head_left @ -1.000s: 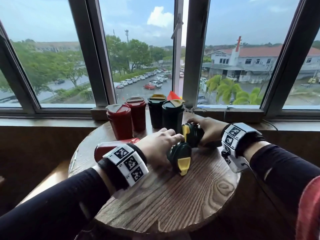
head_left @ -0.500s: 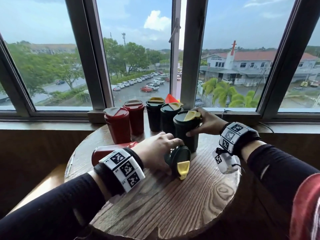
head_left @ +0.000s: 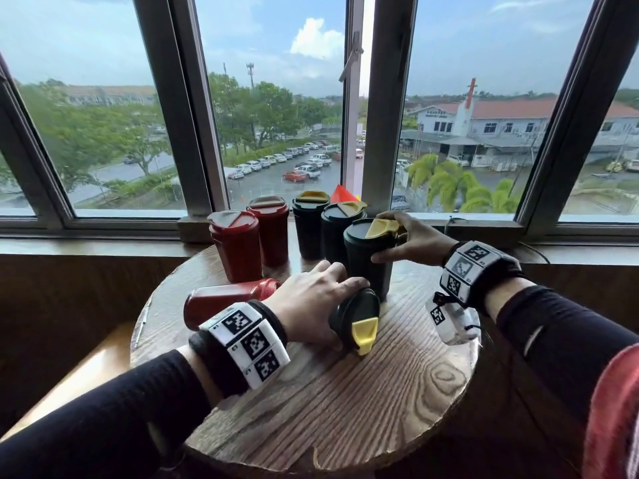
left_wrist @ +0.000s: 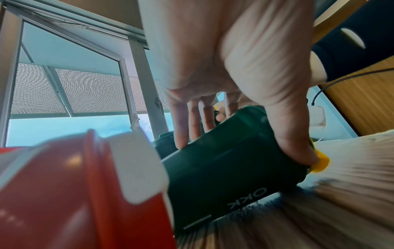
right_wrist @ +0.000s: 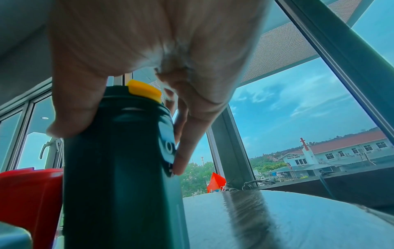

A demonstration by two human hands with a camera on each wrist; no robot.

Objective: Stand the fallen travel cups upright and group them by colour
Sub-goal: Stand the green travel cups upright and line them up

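On the round wooden table (head_left: 345, 402) by the window, two red cups (head_left: 238, 247) stand upright side by side at the back left, and two dark green cups (head_left: 309, 226) with yellow lid flaps stand just right of them. A third dark green cup (head_left: 368, 257) stands upright in front of that pair — the right hand (head_left: 411, 240) grips it near the top, thumb on the near side and fingers (right_wrist: 185, 146) wrapped round the far side. The left hand (head_left: 311, 305) holds a fallen dark green cup (head_left: 356, 318), which is on its side with its yellow-flapped lid toward the viewer, fingers curled over its body. A fallen red cup (head_left: 224, 300) lies on its side just left of that hand — untouched.
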